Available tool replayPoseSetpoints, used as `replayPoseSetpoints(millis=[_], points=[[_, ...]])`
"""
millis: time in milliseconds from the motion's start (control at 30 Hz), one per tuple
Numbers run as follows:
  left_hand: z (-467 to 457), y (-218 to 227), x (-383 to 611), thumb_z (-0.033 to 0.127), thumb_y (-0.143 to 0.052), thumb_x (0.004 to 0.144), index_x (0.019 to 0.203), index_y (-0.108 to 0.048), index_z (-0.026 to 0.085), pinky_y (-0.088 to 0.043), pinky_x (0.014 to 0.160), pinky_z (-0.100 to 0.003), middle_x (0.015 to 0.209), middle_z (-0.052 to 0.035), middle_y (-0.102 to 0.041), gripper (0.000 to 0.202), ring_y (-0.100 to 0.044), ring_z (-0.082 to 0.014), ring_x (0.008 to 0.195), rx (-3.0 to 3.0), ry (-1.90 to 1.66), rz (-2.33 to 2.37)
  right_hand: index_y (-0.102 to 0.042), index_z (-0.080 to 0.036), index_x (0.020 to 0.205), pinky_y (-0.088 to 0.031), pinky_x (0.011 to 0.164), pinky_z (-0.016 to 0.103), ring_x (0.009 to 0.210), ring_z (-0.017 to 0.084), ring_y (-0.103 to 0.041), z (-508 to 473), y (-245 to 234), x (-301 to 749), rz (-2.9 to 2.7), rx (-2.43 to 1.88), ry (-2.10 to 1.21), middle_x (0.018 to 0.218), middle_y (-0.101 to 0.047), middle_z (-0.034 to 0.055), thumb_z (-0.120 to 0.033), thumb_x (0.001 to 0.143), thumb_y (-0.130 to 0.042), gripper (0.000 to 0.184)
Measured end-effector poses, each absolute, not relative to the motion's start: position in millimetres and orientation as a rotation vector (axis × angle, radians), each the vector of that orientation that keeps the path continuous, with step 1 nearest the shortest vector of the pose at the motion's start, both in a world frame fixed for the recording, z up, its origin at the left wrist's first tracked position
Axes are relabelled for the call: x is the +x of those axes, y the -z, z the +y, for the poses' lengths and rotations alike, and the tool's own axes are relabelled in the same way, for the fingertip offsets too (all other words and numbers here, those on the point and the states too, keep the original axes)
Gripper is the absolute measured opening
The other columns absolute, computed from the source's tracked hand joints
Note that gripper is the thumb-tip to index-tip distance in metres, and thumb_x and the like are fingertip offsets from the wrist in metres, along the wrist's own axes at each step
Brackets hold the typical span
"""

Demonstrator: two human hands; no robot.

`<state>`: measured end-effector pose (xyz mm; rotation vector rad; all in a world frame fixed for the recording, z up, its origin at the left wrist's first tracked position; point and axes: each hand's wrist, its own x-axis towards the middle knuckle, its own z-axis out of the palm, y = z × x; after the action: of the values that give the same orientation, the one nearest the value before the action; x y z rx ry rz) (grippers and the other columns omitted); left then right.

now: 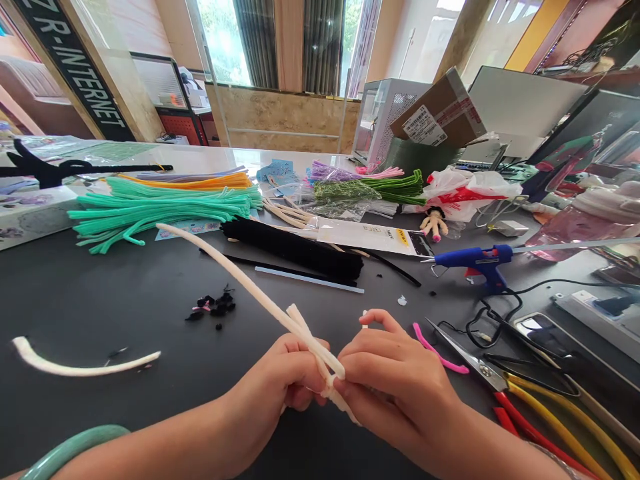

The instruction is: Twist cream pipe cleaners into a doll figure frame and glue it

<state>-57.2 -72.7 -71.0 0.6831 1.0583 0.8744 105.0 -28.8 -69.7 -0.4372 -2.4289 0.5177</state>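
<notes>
My left hand (pixel 295 373) is closed round cream pipe cleaners (pixel 240 277) at the front middle of the table. One long end reaches up and to the left, and a shorter end crosses behind it. My right hand (pixel 400 373) pinches the same cream piece near its bend, thumb and forefinger against it, touching close to my left hand. Part of the piece is hidden by my fingers. A loose curved cream pipe cleaner (pixel 85 367) lies on the table at the left. A short pink pipe cleaner (pixel 440 350) lies just beyond my right hand.
Scissors (pixel 490 373) and a blue glue gun (pixel 480 260) lie at the right, near a phone (pixel 550 333) and cables. Black scraps (pixel 215 307) sit left of centre. Behind are bundles of green pipe cleaners (pixel 165 207), black pipe cleaners (pixel 290 247) and a small doll-like figure (pixel 434 223).
</notes>
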Motion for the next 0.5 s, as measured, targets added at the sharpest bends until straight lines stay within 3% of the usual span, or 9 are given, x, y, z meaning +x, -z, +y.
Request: replayPoseSetpoints(millis=[500], points=[[-75.7, 74.6, -56.9, 0.016, -0.048, 0.049, 0.043, -0.043, 0.019, -0.025, 0.056, -0.026, 0.049, 0.0056, -0.041, 0.008, -0.03, -0.012, 0.056, 0.603, -0.862, 1.22, -0.056, -0.019, 0.072, -0.031, 0.088, 0.033, 0.057, 0.007, -0.052, -30.9, 68.5, 106.2, -2.468, -0.435, -0.467, 0.066, -0.062, -0.0039, -0.009, 0.086, -0.044, 0.021]])
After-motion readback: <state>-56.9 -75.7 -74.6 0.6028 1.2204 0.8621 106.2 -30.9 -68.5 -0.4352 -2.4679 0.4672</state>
